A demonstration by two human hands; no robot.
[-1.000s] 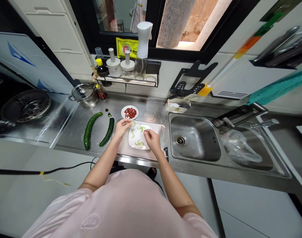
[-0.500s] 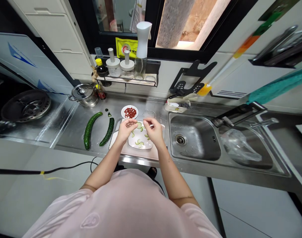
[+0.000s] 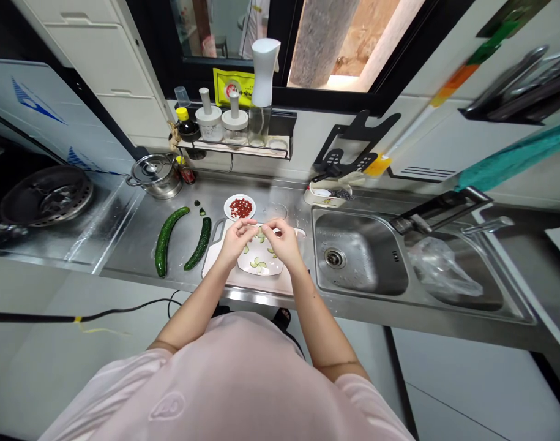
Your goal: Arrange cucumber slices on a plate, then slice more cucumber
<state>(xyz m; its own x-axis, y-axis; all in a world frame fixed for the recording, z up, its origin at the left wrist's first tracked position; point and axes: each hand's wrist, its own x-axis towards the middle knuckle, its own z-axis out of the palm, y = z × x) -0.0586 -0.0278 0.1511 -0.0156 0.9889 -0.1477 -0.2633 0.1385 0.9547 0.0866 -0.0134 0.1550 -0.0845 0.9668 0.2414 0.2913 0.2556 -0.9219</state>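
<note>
My left hand (image 3: pixel 236 240) and my right hand (image 3: pixel 283 241) meet fingertip to fingertip over the far side of a white plate (image 3: pixel 247 265). Thumb and index finger of each are pinched together. Pale green cucumber slices (image 3: pixel 261 234) show just by the fingertips; whether they lie on the plate or are held, I cannot tell. Thin green-edged cucumber slices (image 3: pixel 258 264) form a pinwheel at the plate's near side, with more around its edges. Under the plate is a light cutting board (image 3: pixel 214 258). Two dark green cucumbers, a long one (image 3: pixel 165 242) and a shorter one (image 3: pixel 199 245), lie to the left.
Beyond the board stands a small white plate (image 3: pixel 227 212) of chopped red pieces. Cucumber ends (image 3: pixel 202 212) lie near it. A lidded pot (image 3: pixel 155 176) is at the back left, the double sink (image 3: pixel 360 251) on the right. A spice rack (image 3: pixel 243 149) hangs behind.
My hands have drawn closer together, and their fingertips now nearly touch over the far side of the plate. The cucumbers and plates stay where they were.
</note>
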